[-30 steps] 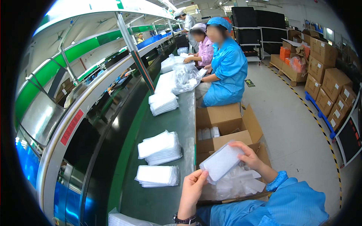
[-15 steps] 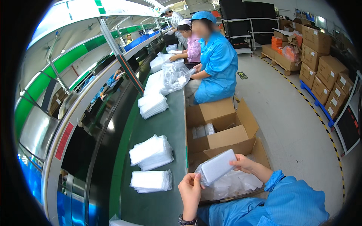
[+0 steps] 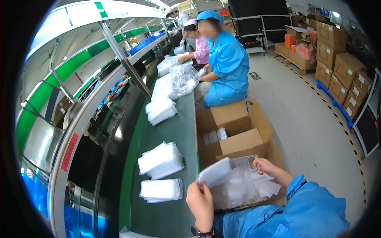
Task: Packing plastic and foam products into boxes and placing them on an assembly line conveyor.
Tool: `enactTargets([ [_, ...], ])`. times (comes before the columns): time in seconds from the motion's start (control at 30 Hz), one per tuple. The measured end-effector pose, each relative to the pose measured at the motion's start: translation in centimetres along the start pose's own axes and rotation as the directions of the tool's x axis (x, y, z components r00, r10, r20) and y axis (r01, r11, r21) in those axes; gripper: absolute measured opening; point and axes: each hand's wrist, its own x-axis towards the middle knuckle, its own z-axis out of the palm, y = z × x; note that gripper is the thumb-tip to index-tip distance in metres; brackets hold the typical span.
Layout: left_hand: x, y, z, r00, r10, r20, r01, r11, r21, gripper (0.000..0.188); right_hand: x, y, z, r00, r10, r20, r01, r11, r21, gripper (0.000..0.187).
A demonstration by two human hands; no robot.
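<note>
Over an open cardboard box, my left hand (image 3: 201,204) pinches the lower left end of a flat white rectangular piece with rounded corners (image 3: 215,173), which tilts up. My right hand (image 3: 268,167) grips one end of a thin, clear plastic case (image 3: 241,162), with an opening near the fingers. The case's left part passes behind the white piece, so I cannot tell whether the two touch. Translucent white sleeves or sheets (image 3: 246,188) lie loosely in the box below my hands.
On the green conveyor belt (image 3: 158,216) at left sit several stacks of white packets (image 3: 162,189). Beyond my box stands another open carton (image 3: 242,143). A co-worker in blue (image 3: 228,65) sits farther along. Stacked cartons (image 3: 337,71) line the right side.
My right hand has moved right, drawing the clear case out from the white piece. The white piece has shifted left and tilted in my left hand.
</note>
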Motion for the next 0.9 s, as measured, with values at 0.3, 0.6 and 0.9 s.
enactTargets([
  [0.3,-4.7,-0.4,3.1,0.874,0.028,0.485,-0.139,0.971,0.195,0.054,-2.2,5.7,-4.1,0.941,0.087,-0.326,-0.335,0.358,-0.871,0.049],
  [0.6,-0.1,-2.0,-3.6,0.956,0.053,0.289,-0.075,0.995,0.064,0.034,2.4,2.9,-3.1,0.940,0.266,-0.214,-0.325,0.505,-0.800,0.042],
  [0.9,0.7,-3.0,-7.1,0.990,-0.051,0.132,0.032,0.989,0.145,0.035,16.3,-6.7,-0.5,0.812,-0.175,-0.556,0.118,0.983,-0.137,0.039],
])
